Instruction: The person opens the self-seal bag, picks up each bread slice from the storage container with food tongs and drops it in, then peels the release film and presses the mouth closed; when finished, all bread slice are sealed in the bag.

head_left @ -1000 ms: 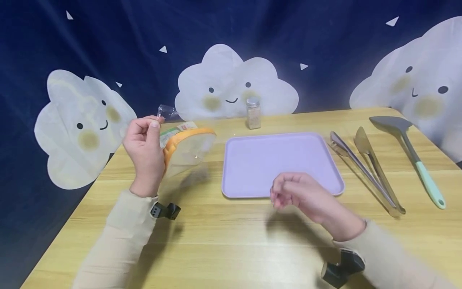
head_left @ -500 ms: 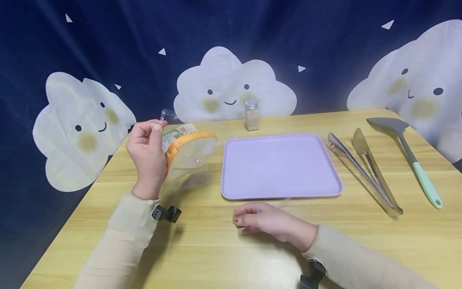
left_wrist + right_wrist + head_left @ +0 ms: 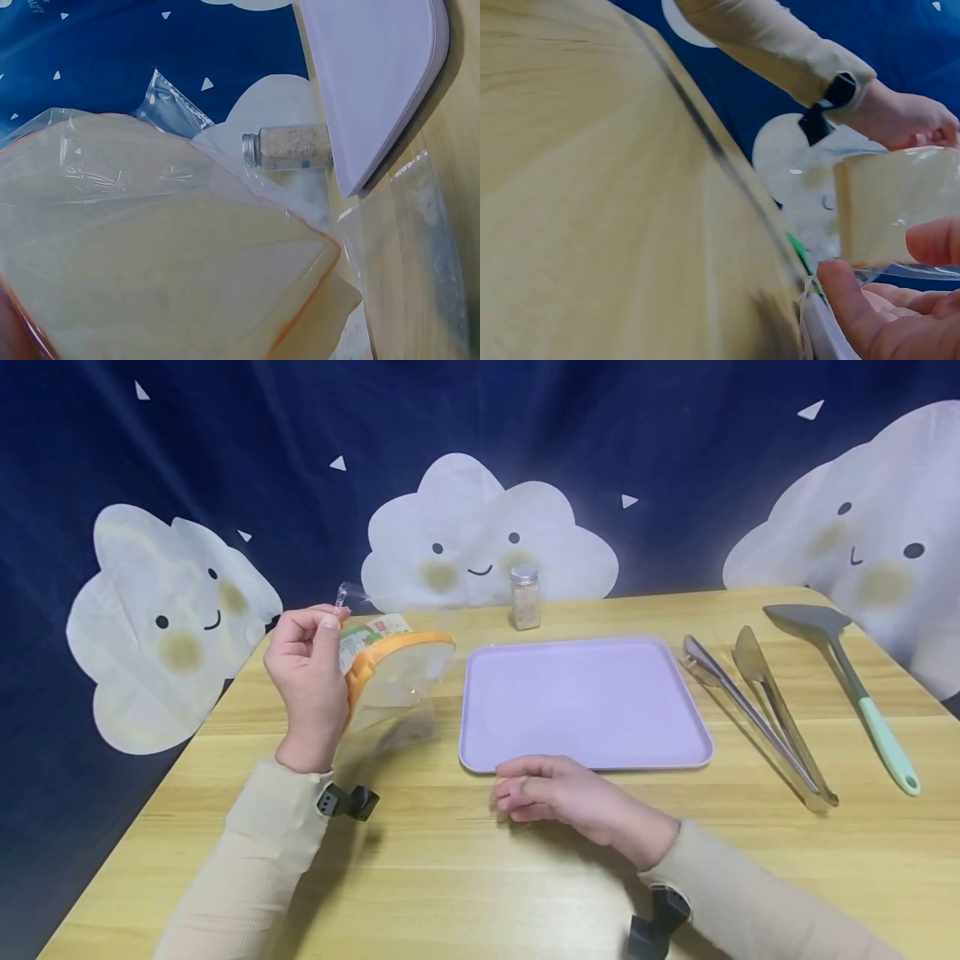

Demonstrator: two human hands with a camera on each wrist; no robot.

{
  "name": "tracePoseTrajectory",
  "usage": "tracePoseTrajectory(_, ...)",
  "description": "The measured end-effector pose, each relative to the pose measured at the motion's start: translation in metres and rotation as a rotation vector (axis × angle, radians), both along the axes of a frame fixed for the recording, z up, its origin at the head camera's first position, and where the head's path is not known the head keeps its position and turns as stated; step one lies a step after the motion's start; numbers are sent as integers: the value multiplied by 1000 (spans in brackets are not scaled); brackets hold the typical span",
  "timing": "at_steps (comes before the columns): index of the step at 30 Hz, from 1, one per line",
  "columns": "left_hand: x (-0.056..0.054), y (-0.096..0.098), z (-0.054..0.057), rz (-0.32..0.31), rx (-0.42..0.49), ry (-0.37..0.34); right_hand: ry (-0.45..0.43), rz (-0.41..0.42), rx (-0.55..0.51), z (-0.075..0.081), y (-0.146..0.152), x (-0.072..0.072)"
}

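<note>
My left hand (image 3: 306,664) pinches a clear plastic bag (image 3: 176,109) between thumb and fingers, left of the tray. Inside is a bread slice (image 3: 401,677) with an orange crust edge, tilted; it fills much of the left wrist view, its pale face (image 3: 165,262) towards the camera. My right hand (image 3: 573,806) hovers by the tray's front edge, fingers loosely bent, holding nothing. From the right wrist, its thumb and fingers (image 3: 844,300) look spread apart, and the bagged bread shows beyond them. A green and white printed packet or label (image 3: 386,627) is partly hidden behind the bread.
A lilac tray (image 3: 585,702) lies mid-table. Behind it stands a glass jar (image 3: 526,597) with a metal lid and pale grains. Metal tongs (image 3: 757,718) lie to the right, then a spatula (image 3: 873,718) with a mint handle. A cloud-patterned blue curtain (image 3: 675,427) hangs behind.
My right hand has come leftwards and down from over the tray's front edge, then drifted slightly back up. The left hand keeps its pinch on the bag, barely moving.
</note>
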State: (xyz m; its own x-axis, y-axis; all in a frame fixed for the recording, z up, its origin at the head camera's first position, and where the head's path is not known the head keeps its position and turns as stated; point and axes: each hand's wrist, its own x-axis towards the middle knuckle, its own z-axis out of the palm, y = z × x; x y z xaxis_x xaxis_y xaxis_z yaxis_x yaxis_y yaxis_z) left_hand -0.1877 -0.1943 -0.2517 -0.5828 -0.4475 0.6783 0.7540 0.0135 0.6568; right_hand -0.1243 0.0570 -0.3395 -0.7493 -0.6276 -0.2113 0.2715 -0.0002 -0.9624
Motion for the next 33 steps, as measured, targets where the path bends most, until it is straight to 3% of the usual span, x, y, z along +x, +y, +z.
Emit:
tracePoseTrajectory(9, 1, 2, 1, 2, -1, 11, 88, -30, 42, 13, 17, -11)
tracePoseTrajectory(18, 3, 3, 2, -14, -3, 15, 193, 164, 308, 4, 21, -9)
tracePoseTrajectory(24, 3, 3, 3, -15, -17, 13, 214, 264, 295, 7, 24, -6)
tracePoseTrajectory(28, 3, 4, 4, -14, -18, 19, 210, 237, 230, 16, 29, -13)
tracePoseTrajectory(33, 5, 6, 6, -21, -17, 30, 261, 84, 192, 30, 33, -29)
